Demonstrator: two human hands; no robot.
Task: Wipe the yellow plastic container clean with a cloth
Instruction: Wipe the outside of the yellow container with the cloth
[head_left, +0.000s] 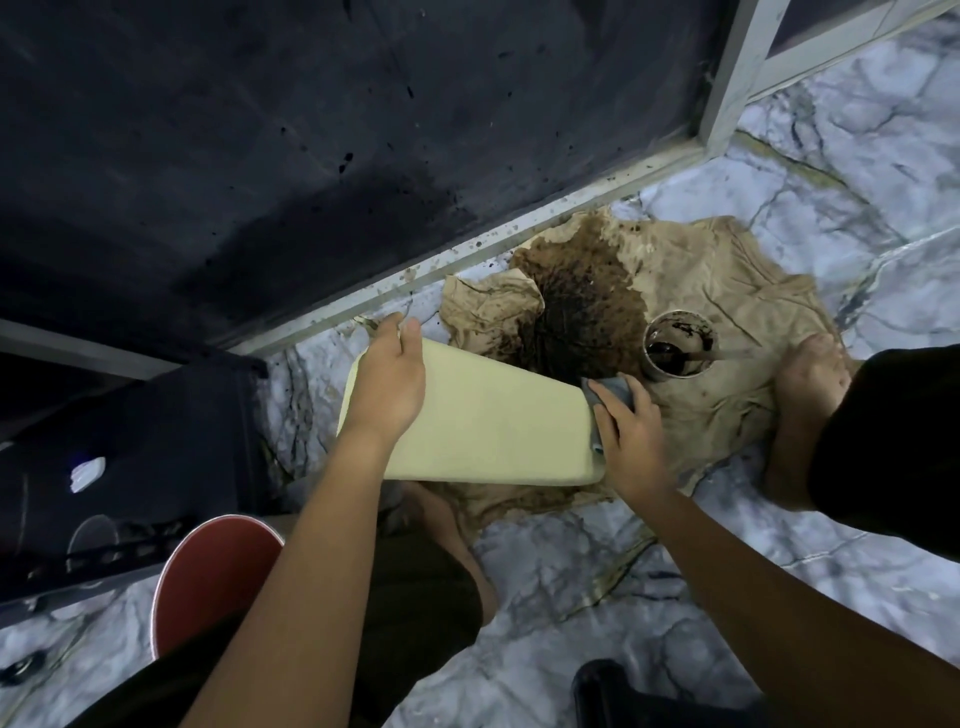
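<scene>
1. Head view: the container (483, 421) lies at frame centre, tilted, over a stained sheet (727, 291).
2. Left hand (389, 384) clamps its far edge; keep it braced.
3. Right hand (631, 431) pinches the cloth (610, 392) at the right end (rub firmly along that edge).

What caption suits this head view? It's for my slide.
Left hand steadies the yellow container while right hand wipes its end with a cloth.

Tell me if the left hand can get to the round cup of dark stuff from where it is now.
Probably not directly: the left hand holds the yellow container, whose body, with the right hand and grey cloth, lies between it and the cup.
</scene>
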